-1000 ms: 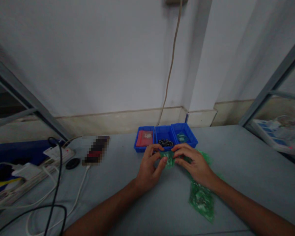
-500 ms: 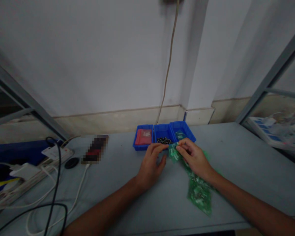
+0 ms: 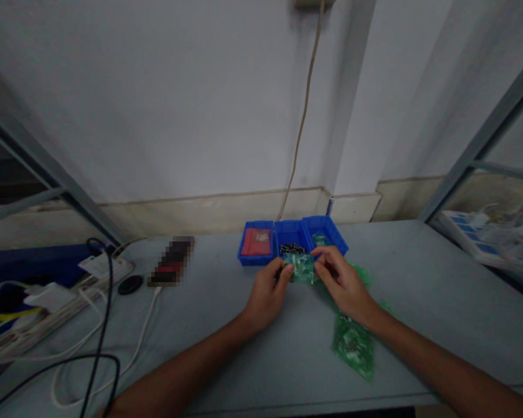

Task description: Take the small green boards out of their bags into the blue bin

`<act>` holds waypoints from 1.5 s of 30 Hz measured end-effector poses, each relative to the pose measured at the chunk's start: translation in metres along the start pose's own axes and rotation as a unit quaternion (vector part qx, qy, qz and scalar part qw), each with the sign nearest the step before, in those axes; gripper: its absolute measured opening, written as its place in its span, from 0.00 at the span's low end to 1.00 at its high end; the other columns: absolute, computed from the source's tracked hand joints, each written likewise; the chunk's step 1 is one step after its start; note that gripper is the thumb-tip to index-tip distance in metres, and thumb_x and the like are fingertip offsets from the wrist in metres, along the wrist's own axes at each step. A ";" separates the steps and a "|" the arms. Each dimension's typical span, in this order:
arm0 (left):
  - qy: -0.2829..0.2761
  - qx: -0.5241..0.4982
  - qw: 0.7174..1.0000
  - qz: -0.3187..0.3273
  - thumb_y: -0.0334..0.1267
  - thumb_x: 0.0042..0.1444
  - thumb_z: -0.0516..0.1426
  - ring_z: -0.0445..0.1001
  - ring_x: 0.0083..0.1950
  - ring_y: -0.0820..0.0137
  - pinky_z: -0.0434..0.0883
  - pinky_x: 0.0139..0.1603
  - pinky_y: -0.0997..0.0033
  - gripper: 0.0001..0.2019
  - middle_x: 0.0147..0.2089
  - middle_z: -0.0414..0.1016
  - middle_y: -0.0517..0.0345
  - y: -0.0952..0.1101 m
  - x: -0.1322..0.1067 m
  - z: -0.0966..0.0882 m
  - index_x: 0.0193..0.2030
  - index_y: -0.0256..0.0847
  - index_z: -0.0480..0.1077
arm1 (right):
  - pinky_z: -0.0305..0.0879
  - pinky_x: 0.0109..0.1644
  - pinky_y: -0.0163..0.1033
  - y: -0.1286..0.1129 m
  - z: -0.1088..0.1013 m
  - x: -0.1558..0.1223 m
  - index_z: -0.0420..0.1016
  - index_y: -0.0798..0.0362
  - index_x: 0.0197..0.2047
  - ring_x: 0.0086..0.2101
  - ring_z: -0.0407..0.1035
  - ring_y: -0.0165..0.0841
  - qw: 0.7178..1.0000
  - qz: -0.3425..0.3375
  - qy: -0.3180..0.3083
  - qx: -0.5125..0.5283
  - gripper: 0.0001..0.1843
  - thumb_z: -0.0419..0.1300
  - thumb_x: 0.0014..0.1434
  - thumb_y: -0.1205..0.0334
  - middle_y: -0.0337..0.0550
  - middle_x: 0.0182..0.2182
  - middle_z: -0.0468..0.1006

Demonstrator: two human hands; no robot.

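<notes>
The left hand (image 3: pixel 265 293) and the right hand (image 3: pixel 344 284) are each pinching one end of a small green bag (image 3: pixel 302 268) between thumb and fingertips. The bag is looking translucent and crinkled, with pale specks inside and any print too blurred to read. It is sitting just above the grey table (image 3: pixel 226 331), right in front of the middle blue bin (image 3: pixel 291 235).
</notes>
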State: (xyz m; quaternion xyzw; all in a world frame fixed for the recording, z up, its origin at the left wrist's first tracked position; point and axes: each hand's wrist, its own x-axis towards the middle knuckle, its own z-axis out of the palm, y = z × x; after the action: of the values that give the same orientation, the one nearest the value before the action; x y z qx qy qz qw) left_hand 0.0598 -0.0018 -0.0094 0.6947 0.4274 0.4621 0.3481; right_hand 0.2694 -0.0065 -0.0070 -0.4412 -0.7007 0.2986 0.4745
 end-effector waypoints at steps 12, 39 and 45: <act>0.034 0.065 0.995 0.063 0.45 0.75 0.52 0.70 0.43 0.66 0.69 0.49 0.65 0.18 0.40 0.71 0.56 0.001 0.001 0.002 0.34 0.39 0.69 | 0.72 0.45 0.44 -0.005 -0.004 -0.001 0.76 0.45 0.57 0.44 0.70 0.40 0.986 -0.128 -0.043 -0.101 0.14 0.64 0.69 0.63 0.50 0.54 0.68; 0.014 0.085 0.983 0.163 0.37 0.75 0.54 0.78 0.46 0.66 0.73 0.48 0.66 0.09 0.45 0.81 0.53 -0.002 0.003 0.002 0.50 0.42 0.76 | 0.57 0.26 0.36 -0.001 0.000 0.006 0.66 0.49 0.29 0.21 0.60 0.30 0.993 0.098 -0.001 0.068 0.29 0.52 0.73 0.37 0.33 0.21 0.64; 0.014 0.080 0.992 0.098 0.36 0.74 0.54 0.77 0.42 0.67 0.72 0.45 0.68 0.10 0.43 0.80 0.54 -0.006 0.004 -0.004 0.49 0.41 0.77 | 0.66 0.34 0.39 -0.003 -0.001 0.004 0.73 0.48 0.51 0.35 0.70 0.36 0.999 0.003 0.041 -0.028 0.11 0.55 0.75 0.53 0.45 0.41 0.77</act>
State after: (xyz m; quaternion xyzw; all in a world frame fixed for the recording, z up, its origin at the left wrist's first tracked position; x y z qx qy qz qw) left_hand 0.0553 0.0042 -0.0121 0.7523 0.3975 0.4683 0.2384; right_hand 0.2685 -0.0043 -0.0021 -0.4687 -0.6874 0.2617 0.4891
